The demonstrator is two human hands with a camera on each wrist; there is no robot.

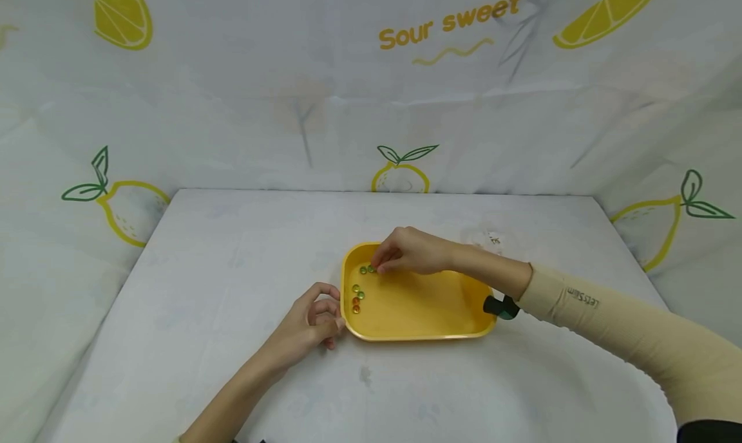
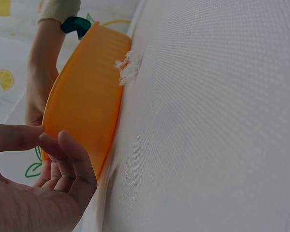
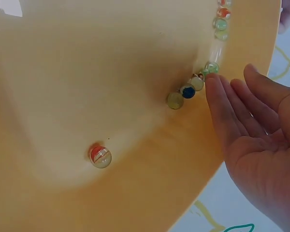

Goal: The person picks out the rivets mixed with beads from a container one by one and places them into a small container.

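Note:
A yellow tray (image 1: 417, 308) with rounded corners holds several glass marbles along its left and far sides. My left hand (image 1: 313, 317) holds the tray's left side; in the left wrist view its thumb meets the rim and its curled fingers (image 2: 79, 169) lie against the outer wall. Inside the tray, at the far left, is my right hand (image 1: 408, 251). The right wrist view shows its fingers fairly straight, an index fingertip (image 3: 211, 79) right at a green marble (image 3: 211, 67). Beside that lie a dark blue marble (image 3: 187, 91) and a yellowish one (image 3: 175, 100).
A red-and-clear marble (image 3: 100, 157) lies apart in the tray. Orange marbles (image 1: 356, 304) sit near its left wall. A dark band (image 1: 501, 307) shows by the right wrist. White cloth with lemon prints (image 1: 400, 179) rises behind the table (image 1: 249, 237).

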